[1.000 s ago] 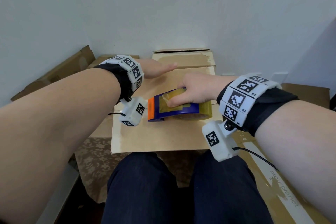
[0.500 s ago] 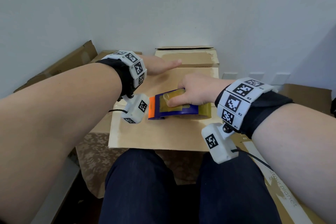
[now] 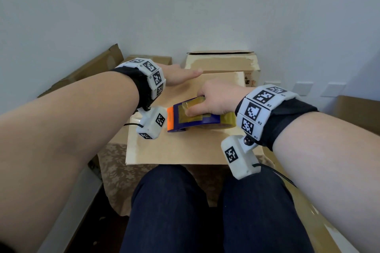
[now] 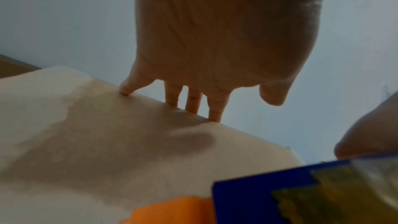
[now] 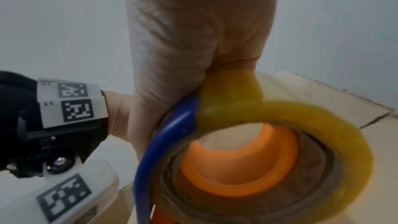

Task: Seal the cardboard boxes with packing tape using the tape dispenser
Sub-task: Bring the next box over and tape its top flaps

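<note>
1. At the far left of the head view, a flattened cardboard sheet (image 3: 82, 72) leans against the white wall (image 3: 185, 6).
2. Left of centre, the left hand (image 3: 176, 77) lies flat on the box (image 3: 185, 146), fingers straight and released, gripping nothing. In the left wrist view its fingertips (image 4: 214, 117) reach the box's far edge.
3. The box fills the middle of the head view, just above the person's knees (image 3: 168, 201), its top closed. A pale strip runs along its left edge; I cannot tell whether that is tape.
4. On the box top, just right of the left wrist camera (image 3: 153, 124), sits the dispenser (image 3: 191, 118): blue body, orange end pointing left, touching the cardboard.
5. The right hand (image 3: 218, 101) grasps the dispenser from above, thumb pressed on its near side and fingers curled over the top. The right wrist view shows the palm wrapped over the blue frame.
6. The tape roll (image 5: 280, 125) is yellowish on an orange hub, sitting at the dispenser's right end, under the right wrist.
7. Behind the box, in the upper middle, stands a second box (image 3: 222, 62) against the wall, with torn pale patches on top.
8. At the right edge, more brown cardboard (image 3: 357, 113) lies beyond the right forearm, and another printed sheet (image 3: 320, 228) shows beneath it, lower right.
</note>
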`<action>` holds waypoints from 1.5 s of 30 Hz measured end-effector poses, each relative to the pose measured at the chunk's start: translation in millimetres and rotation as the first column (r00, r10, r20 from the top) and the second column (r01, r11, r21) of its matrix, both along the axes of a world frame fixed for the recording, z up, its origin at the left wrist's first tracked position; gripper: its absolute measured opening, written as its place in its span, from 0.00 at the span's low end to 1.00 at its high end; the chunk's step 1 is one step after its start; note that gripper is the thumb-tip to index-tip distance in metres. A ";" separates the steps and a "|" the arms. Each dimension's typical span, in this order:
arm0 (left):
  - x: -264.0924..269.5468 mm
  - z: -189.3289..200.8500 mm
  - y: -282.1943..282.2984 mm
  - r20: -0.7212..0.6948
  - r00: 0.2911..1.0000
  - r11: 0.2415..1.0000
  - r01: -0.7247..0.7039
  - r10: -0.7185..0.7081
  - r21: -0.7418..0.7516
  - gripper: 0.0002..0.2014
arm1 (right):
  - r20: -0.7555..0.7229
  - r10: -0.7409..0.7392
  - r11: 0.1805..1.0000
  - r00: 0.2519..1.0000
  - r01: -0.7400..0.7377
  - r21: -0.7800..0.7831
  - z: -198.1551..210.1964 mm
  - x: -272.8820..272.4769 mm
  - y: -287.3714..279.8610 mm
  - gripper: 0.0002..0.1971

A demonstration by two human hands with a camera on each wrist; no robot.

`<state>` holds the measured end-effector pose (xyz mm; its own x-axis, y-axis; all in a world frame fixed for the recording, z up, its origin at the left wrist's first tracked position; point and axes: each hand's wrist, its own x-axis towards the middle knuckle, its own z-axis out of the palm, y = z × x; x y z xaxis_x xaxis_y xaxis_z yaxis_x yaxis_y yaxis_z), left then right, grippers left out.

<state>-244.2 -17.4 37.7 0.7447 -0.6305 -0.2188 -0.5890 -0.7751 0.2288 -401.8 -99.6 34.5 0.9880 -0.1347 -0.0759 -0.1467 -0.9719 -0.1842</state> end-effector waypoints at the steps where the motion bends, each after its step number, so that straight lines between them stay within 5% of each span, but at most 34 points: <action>1: 3.7 -2.4 -0.3 0.000 1.000 1.000 0.000 0.000 -0.001 0.73 | 0.001 0.001 1.000 1.000 -0.001 0.007 -0.8 0.5 0.0 0.26; 8: 10.1 -4.6 -2.7 -0.048 0.998 0.998 -0.047 0.048 0.028 0.72 | -0.023 0.024 0.999 0.999 -0.023 0.036 -2.7 5.6 0.4 0.25; 13: -12.0 12.4 -18.9 0.009 1.000 0.992 -0.025 0.024 0.121 0.47 | -0.004 0.006 0.999 1.000 -0.006 0.044 -5.4 6.7 -6.0 0.26; 16: -15.3 11.5 -27.3 -0.091 0.992 0.988 0.094 -0.083 0.126 0.53 | 0.012 0.001 0.996 1.000 -0.002 0.095 -8.2 6.0 -11.5 0.25; 19: -10.6 2.1 -32.1 -0.153 0.979 0.987 0.144 -0.133 0.064 0.38 | 0.028 0.021 0.987 0.999 -0.025 0.161 -12.0 5.7 -18.6 0.26; 24: 3.2 -7.6 -34.8 -0.176 0.977 0.993 0.121 -0.117 0.011 0.69 | 0.030 0.021 0.959 0.999 -0.028 0.280 -8.2 -6.0 -33.7 0.28; 27: -8.5 4.0 -34.2 -0.152 0.985 0.996 0.087 -0.084 0.015 0.58 | 0.041 0.031 0.956 0.999 -0.041 0.290 -2.7 -14.5 -48.4 0.31; 32: 6.7 -3.4 -32.0 -0.220 0.973 0.997 0.068 -0.074 -0.034 0.71 | 0.012 -0.019 0.953 1.000 0.014 0.302 3.9 -34.5 -72.2 0.21; 34: -1.7 0.1 -32.0 -0.223 0.973 0.998 0.056 -0.063 -0.035 0.60 | 0.014 -0.018 0.958 1.000 0.014 0.287 6.2 -39.8 -75.6 0.15; 36: -4.1 0.6 -32.9 -0.195 0.980 0.999 0.043 -0.047 -0.023 0.49 | -0.002 -0.045 0.972 0.999 0.045 0.229 10.6 -44.2 -81.0 0.20; 40: 18.1 -7.2 -35.6 -0.163 0.986 0.999 0.040 -0.040 0.002 0.70 | -0.076 -0.112 0.983 0.991 0.121 0.136 9.7 -54.2 -100.7 0.29; 42: 15.6 -4.2 -40.3 -0.135 0.990 0.998 0.048 -0.040 0.051 0.72 | -0.091 -0.107 0.986 0.990 0.117 0.118 5.3 -55.9 -103.2 0.31; 45: -12.2 5.5 -44.7 -0.004 0.997 0.985 0.077 -0.078 0.156 0.48 | -0.085 -0.096 0.990 0.992 0.104 0.094 5.0 -53.7 -100.0 0.31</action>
